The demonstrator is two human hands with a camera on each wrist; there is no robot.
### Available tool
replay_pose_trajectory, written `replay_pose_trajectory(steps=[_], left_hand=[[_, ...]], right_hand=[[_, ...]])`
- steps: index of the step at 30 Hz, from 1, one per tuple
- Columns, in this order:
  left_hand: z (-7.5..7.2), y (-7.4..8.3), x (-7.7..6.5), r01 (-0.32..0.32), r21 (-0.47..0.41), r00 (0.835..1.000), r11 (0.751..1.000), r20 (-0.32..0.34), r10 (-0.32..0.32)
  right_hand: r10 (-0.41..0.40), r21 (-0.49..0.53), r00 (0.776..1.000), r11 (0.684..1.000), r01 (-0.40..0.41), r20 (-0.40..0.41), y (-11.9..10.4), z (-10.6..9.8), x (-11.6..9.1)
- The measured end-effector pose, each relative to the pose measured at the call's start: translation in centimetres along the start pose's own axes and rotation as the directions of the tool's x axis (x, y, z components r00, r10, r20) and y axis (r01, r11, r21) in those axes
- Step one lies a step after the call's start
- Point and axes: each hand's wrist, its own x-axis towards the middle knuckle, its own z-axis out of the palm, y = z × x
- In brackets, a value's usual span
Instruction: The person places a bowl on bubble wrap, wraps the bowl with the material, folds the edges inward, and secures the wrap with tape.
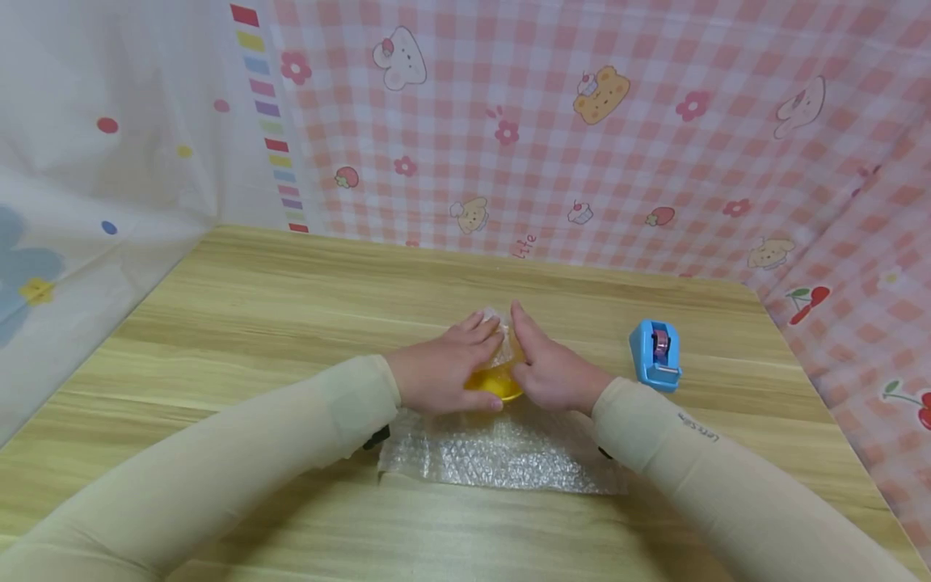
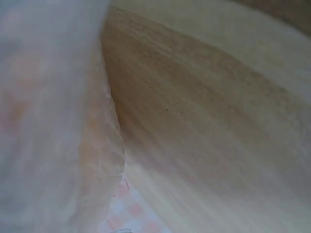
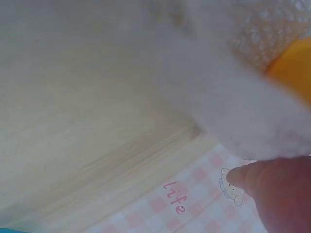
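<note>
A glossy yellow object (image 1: 498, 381) with a rounded edge lies partly covered by clear bubble wrap (image 1: 502, 461); its kind cannot be made out. My left hand (image 1: 445, 368) rests over it from the left, fingers extended across the wrap's upper fold and thumb along the near edge. From the right, my right hand (image 1: 556, 373) touches the object's side with one finger pointing away from me; its other fingers are mostly hidden. In the right wrist view, the yellow surface (image 3: 294, 68) shows beside blurred wrap. Blurred wrap (image 2: 53, 121) also fills the left wrist view's left side.
A blue tape dispenser (image 1: 656, 356) with a roll of tape stands right of my right hand on the wood-grain table (image 1: 276, 299). Behind rises a pink checked cloth (image 1: 451, 105) with cartoon prints, and a white dotted sheet (image 1: 109, 170) hangs at the left.
</note>
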Motion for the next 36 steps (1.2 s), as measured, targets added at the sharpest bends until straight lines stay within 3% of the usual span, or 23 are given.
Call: replay_pose_trajectory(steps=[7,13,16,21,25,36], left_hand=[[0.0,-0.2,0.2,0.002,-0.049,1.0,0.999,-0.031,-0.003],[-0.1,-0.3,0.1,-0.038,-0.024,0.999,0.999,0.006,0.038],[-0.2,-0.5,0.1,-0.047,-0.035,0.999,0.998,-0.008,0.047],[0.0,-0.9,-0.1,-0.003,-0.093,0.997,0.996,-0.083,-0.005],[0.2,-1.1,-0.1,0.05,-0.124,0.995,0.991,-0.078,-0.06],[0.8,-0.3,0.5,0.007,0.055,1.0,0.998,-0.03,-0.005]], right_hand=[[-0.009,0.014,1.0,1.0,0.01,-0.008,0.1,0.0,-0.1],[-0.016,0.031,1.0,0.999,0.016,0.0,0.1,0.0,0.0],[-0.018,0.033,1.0,0.999,0.018,0.0,0.2,0.0,0.0],[-0.03,0.007,0.999,1.0,0.031,-0.023,0.4,0.3,0.0],[-0.032,0.015,0.999,0.999,0.033,-0.031,0.3,0.4,0.0],[-0.079,0.009,0.996,0.997,0.079,-0.028,0.0,0.5,0.0]])
